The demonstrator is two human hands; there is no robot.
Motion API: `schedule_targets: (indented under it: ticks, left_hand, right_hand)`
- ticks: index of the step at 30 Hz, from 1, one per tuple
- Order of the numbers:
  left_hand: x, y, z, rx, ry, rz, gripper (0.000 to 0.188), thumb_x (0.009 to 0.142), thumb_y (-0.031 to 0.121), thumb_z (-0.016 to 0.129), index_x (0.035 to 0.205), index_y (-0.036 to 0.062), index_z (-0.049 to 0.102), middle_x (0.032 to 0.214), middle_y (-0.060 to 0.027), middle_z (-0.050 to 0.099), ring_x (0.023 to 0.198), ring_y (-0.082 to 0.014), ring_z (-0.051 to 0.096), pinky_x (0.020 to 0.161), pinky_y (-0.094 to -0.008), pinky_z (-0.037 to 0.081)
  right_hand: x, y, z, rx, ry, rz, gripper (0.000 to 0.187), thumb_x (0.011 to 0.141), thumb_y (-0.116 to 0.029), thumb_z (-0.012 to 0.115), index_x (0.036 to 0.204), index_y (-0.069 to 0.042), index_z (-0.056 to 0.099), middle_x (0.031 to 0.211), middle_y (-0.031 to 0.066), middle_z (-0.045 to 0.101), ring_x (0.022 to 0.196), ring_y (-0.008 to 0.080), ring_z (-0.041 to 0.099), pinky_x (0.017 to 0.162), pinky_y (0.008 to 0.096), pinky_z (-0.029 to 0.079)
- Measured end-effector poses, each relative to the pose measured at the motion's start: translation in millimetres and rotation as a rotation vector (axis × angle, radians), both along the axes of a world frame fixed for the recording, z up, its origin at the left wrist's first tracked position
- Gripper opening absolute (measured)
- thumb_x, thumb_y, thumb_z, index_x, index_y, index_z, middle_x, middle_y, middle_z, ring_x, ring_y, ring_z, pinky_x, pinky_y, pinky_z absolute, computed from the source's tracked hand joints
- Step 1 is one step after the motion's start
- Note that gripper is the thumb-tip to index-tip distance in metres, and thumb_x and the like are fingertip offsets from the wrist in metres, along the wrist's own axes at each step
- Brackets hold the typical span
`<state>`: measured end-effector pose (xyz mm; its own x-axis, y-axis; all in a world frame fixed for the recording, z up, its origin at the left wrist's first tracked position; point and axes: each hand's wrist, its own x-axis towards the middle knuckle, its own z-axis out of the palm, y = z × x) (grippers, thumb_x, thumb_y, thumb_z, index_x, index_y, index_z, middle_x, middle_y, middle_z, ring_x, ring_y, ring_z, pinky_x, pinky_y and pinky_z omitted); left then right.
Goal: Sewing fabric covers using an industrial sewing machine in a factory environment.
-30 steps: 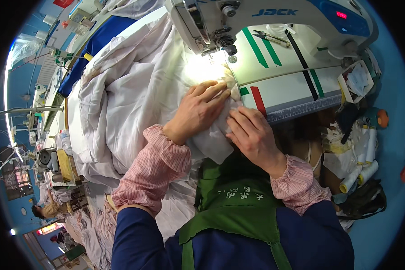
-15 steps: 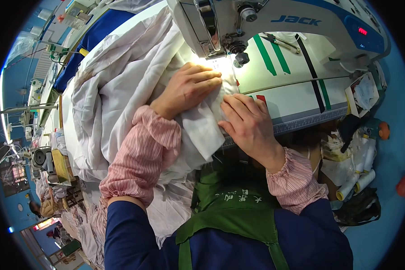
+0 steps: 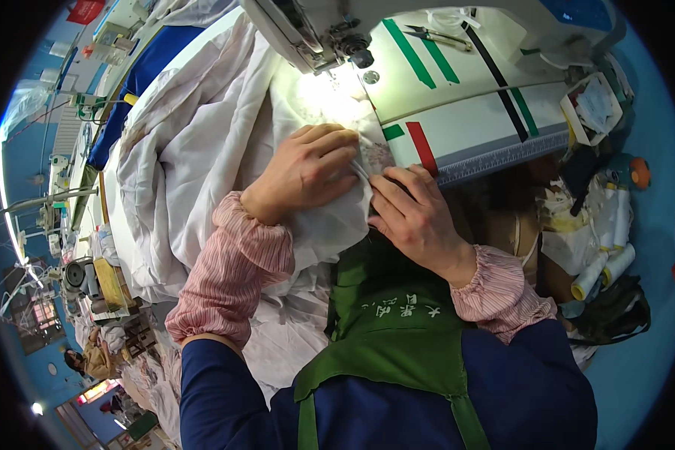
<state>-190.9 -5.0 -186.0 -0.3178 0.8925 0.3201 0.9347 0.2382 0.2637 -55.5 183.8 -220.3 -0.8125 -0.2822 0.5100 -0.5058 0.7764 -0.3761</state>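
A large white cloth point(image 3: 195, 142) lies bunched over the left of the sewing table, and its edge runs under the lit needle area of a sewing machine point(image 3: 337, 13). My left hand point(image 3: 307, 169) rests on this cloth just in front of the machine, fingers bent and pressed together on a fold. Close to its right, my right hand point(image 3: 416, 217) grips the cloth's edge near the table's front, with the fingertips partly hidden. Between the hands and the needle area shows a narrow strip of cloth with a faint pinkish patterned part.
Green, black and red tape strips point(image 3: 421, 148) mark the table, beside a ruler along its front edge point(image 3: 502, 152). Thread snips point(image 3: 439, 37) lie behind. At right are a small box point(image 3: 594, 109) and white thread cones point(image 3: 604, 270). More machines and a person point(image 3: 97, 356) appear far left.
Both hands have drawn back from the needle area, nearer my body, with the left fingers more curled. The cloth edge has shifted, uncovering the red tape. The whole view has moved slightly.
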Motion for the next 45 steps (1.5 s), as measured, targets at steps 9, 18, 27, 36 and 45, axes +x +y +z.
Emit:
schedule_targets:
  ticks: [9,18,27,36,45]
  left_hand:
    - [-3.3,-0.9,-8.5,0.047,-0.003,-0.026,0.032,0.061,0.007,0.076,0.089,0.0019,0.061,0.111,-0.0148,0.065,0.102,-0.0336,0.062,0.084,-0.0401,0.051]
    - [-6.0,-1.2,-9.2,0.004,-0.032,-0.113,0.026,0.063,0.003,0.073,0.084,0.0023,0.058,0.112,-0.0141,0.066,0.102,-0.0309,0.063,0.083,-0.0408,0.047]
    - [-7.5,-5.6,-7.8,0.006,-0.063,-0.133,0.019,0.071,0.002,0.069,0.085,0.0020,0.057,0.112,-0.0137,0.066,0.102,-0.0305,0.063,0.083,-0.0400,0.046]
    - [-9.9,-7.7,-8.8,0.001,-0.033,-0.123,0.016,0.070,0.008,0.068,0.084,0.0028,0.060,0.111,-0.0084,0.067,0.100,-0.0239,0.063,0.079,-0.0349,0.047]
    - [-9.8,-9.6,-9.4,-0.025,-0.012,-0.148,0.019,0.068,0.012,0.064,0.086,0.0048,0.062,0.118,-0.0061,0.065,0.106,-0.0237,0.060,0.082,-0.0368,0.047]
  right_hand:
    - [-27.0,31.0,-6.5,-0.038,0.040,-0.136,0.031,0.073,-0.004,0.070,0.103,-0.003,0.066,0.105,0.0081,0.059,0.106,0.0276,0.054,0.090,0.0413,0.045]
    - [-30.9,26.8,-10.5,-0.074,0.023,-0.053,0.024,0.071,-0.009,0.073,0.094,-0.007,0.067,0.108,0.0054,0.058,0.107,0.0242,0.054,0.093,0.0410,0.040]
    - [-32.1,29.4,-9.4,-0.088,0.025,-0.033,0.024,0.068,-0.011,0.077,0.090,-0.007,0.066,0.108,0.0042,0.059,0.107,0.0244,0.054,0.092,0.0413,0.041]
    - [-32.3,31.7,-8.3,-0.089,0.001,-0.013,0.029,0.067,-0.011,0.078,0.093,-0.006,0.067,0.109,0.0043,0.059,0.108,0.0246,0.054,0.092,0.0415,0.042]
    - [-38.7,31.3,1.3,-0.181,0.066,0.102,0.031,0.067,-0.011,0.077,0.095,-0.004,0.067,0.106,0.0055,0.060,0.102,0.0243,0.056,0.086,0.0380,0.046]
